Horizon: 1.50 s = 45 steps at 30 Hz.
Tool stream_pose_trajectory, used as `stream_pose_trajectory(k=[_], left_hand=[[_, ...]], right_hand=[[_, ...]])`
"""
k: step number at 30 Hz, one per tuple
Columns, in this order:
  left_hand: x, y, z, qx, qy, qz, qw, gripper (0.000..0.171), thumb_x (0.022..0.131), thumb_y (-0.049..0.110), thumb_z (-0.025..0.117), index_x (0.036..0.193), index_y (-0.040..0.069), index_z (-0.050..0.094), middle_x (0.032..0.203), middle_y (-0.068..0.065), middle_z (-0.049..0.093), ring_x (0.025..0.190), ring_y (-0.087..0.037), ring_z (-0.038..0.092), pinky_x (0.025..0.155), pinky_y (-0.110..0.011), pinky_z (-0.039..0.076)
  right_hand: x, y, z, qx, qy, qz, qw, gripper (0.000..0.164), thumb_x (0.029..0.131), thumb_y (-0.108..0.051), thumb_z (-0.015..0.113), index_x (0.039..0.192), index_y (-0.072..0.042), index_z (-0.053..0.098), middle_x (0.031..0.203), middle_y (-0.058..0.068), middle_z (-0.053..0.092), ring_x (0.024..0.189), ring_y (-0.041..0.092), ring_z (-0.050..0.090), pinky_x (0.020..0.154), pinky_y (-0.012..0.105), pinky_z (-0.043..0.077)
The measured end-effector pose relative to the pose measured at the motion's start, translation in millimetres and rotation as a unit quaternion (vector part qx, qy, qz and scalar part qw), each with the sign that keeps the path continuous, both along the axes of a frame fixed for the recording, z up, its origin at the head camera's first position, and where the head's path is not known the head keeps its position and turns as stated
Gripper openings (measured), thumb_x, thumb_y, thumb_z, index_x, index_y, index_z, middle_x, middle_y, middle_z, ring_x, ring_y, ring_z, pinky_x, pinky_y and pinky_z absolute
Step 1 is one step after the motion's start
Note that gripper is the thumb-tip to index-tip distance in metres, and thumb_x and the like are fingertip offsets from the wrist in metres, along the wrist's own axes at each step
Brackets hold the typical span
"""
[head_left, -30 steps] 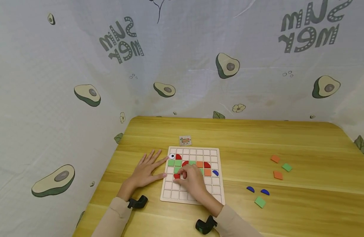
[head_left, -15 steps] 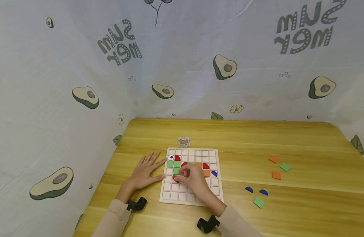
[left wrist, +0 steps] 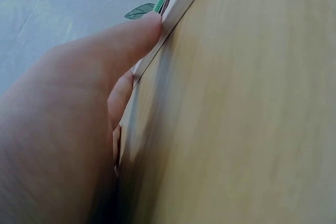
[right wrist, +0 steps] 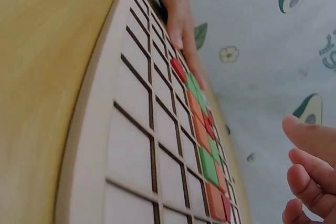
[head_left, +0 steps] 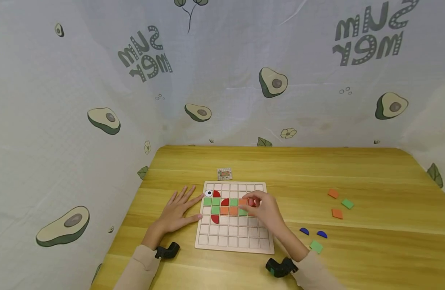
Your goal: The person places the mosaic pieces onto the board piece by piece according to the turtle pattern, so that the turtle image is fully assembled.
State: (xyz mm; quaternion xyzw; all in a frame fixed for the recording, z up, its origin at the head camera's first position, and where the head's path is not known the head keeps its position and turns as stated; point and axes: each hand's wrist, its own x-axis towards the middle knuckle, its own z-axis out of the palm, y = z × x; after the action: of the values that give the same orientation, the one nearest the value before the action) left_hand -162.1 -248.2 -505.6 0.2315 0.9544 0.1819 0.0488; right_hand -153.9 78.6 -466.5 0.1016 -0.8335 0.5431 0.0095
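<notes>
A pale wooden grid board [head_left: 233, 241] lies on the table with flat tiles in its cells: an eye disc [head_left: 208, 193], several green squares [head_left: 215, 210], orange squares [head_left: 233, 210] and red quarter-round tiles [head_left: 215, 219]. My left hand [head_left: 176, 211] lies with fingers spread, its thumb and index fingertip at the board's left edge. Over the right half of the tile rows hovers my right hand [head_left: 265, 209], fingers loosely bent. It hides the tiles beneath it in the head view. The right wrist view shows those fingers [right wrist: 313, 139] above the board, holding nothing.
A small printed picture card [head_left: 224, 174] lies behind the board. To the right are loose orange squares [head_left: 337, 213], green squares [head_left: 316, 246] and blue half-round tiles [head_left: 321, 234]. An avocado-print cloth [head_left: 236, 117] hangs behind the table.
My right hand has shifted right across the board, uncovering the orange squares in the middle and covering the blue half-round tile at the right. My left hand stays in place.
</notes>
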Motion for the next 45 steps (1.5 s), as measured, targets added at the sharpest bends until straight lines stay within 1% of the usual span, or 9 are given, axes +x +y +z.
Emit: stream_pose_trajectory(k=[6, 15, 20, 23, 28, 32, 35, 40, 45], left_hand=[[-0.3, -1, -1.7, 0.003, 0.001, 0.003, 1.0, 0.071, 0.096, 0.062, 0.051, 0.158, 0.037, 0.027, 0.167, -0.001, 0.008, 0.152, -0.029, 0.001, 0.118, -0.057, -0.003], [-1.6, 0, -3.3, -0.001, -0.003, 0.002, 1.0, 0.071, 0.096, 0.063, 0.05, 0.158, 0.038, 0.026, 0.167, -0.001, 0.006, 0.152, -0.028, -0.001, 0.119, -0.056, -0.003], [-3.4, 1, -1.6, -0.005, 0.0, 0.001, 1.0, 0.071, 0.096, 0.062, 0.05, 0.158, 0.038, 0.025, 0.167, -0.002, 0.007, 0.152, -0.029, 0.0, 0.119, -0.056, -0.003], [-4.6, 2, -1.4, -0.009, 0.001, -0.001, 1.0, 0.071, 0.096, 0.063, 0.049, 0.158, 0.039, 0.025, 0.167, -0.002, 0.007, 0.152, -0.03, 0.0, 0.119, -0.056, -0.002], [-4.7, 1, -1.4, -0.012, -0.002, -0.002, 0.9999, 0.071, 0.096, 0.063, 0.049, 0.158, 0.039, 0.024, 0.167, -0.002, 0.006, 0.152, -0.03, 0.0, 0.119, -0.056, -0.002], [-4.8, 1, -1.5, -0.009, 0.001, -0.004, 1.0, 0.071, 0.096, 0.063, 0.05, 0.158, 0.039, 0.025, 0.167, -0.002, 0.006, 0.152, -0.03, 0.0, 0.119, -0.056, -0.003], [-4.7, 0, -1.5, -0.01, 0.002, -0.003, 0.9999, 0.071, 0.096, 0.063, 0.049, 0.158, 0.039, 0.024, 0.167, -0.003, 0.006, 0.152, -0.03, 0.0, 0.119, -0.056, -0.003], [-3.2, -1, -1.2, -0.014, 0.002, -0.002, 0.9999, 0.071, 0.096, 0.062, 0.049, 0.158, 0.038, 0.024, 0.167, -0.003, 0.006, 0.152, -0.03, 0.0, 0.119, -0.055, -0.003], [-1.5, 0, -0.5, -0.009, 0.002, -0.003, 0.9999, 0.071, 0.097, 0.061, 0.05, 0.158, 0.036, 0.026, 0.167, -0.005, 0.008, 0.152, -0.032, 0.001, 0.119, -0.055, -0.003]], right_hand=[[-3.2, 48, 2.5, 0.036, 0.018, -0.024, 0.999, 0.024, 0.082, -0.013, 0.084, 0.099, 0.0, 0.075, 0.072, 0.0, 0.057, 0.069, 0.018, 0.046, 0.053, 0.024, 0.032], [2.9, 114, -3.2, 0.088, 0.049, -0.079, 0.992, 0.03, 0.085, -0.022, 0.082, 0.103, 0.001, 0.075, 0.076, 0.0, 0.057, 0.067, 0.012, 0.044, 0.055, 0.025, 0.033], [6.1, 148, -3.8, 0.116, 0.045, -0.098, 0.987, 0.033, 0.088, -0.024, 0.079, 0.107, 0.002, 0.074, 0.079, 0.001, 0.057, 0.068, 0.012, 0.043, 0.058, 0.025, 0.036], [8.9, 167, -4.9, 0.127, 0.034, -0.106, 0.986, 0.035, 0.09, -0.026, 0.078, 0.109, 0.003, 0.073, 0.08, 0.002, 0.057, 0.069, 0.012, 0.042, 0.056, 0.025, 0.035], [13.6, 196, -11.7, 0.139, 0.014, -0.133, 0.981, 0.038, 0.09, -0.029, 0.078, 0.11, 0.002, 0.073, 0.078, -0.003, 0.057, 0.069, 0.011, 0.044, 0.055, 0.024, 0.036], [16.7, 216, -17.8, 0.138, 0.007, -0.153, 0.979, 0.041, 0.088, -0.027, 0.079, 0.112, 0.005, 0.071, 0.076, -0.008, 0.059, 0.068, 0.007, 0.046, 0.056, 0.021, 0.038], [19.1, 228, -21.2, 0.128, 0.008, -0.158, 0.979, 0.042, 0.087, -0.024, 0.081, 0.111, 0.008, 0.07, 0.076, -0.01, 0.059, 0.069, 0.005, 0.048, 0.057, 0.018, 0.039], [21.4, 237, -24.5, 0.112, -0.001, -0.157, 0.981, 0.044, 0.085, -0.022, 0.082, 0.111, 0.01, 0.069, 0.077, -0.013, 0.06, 0.068, 0.004, 0.051, 0.057, 0.017, 0.043], [22.3, 241, -27.1, 0.122, -0.026, -0.158, 0.98, 0.049, 0.085, -0.025, 0.083, 0.113, 0.012, 0.068, 0.078, -0.011, 0.058, 0.067, 0.004, 0.05, 0.056, 0.017, 0.044]])
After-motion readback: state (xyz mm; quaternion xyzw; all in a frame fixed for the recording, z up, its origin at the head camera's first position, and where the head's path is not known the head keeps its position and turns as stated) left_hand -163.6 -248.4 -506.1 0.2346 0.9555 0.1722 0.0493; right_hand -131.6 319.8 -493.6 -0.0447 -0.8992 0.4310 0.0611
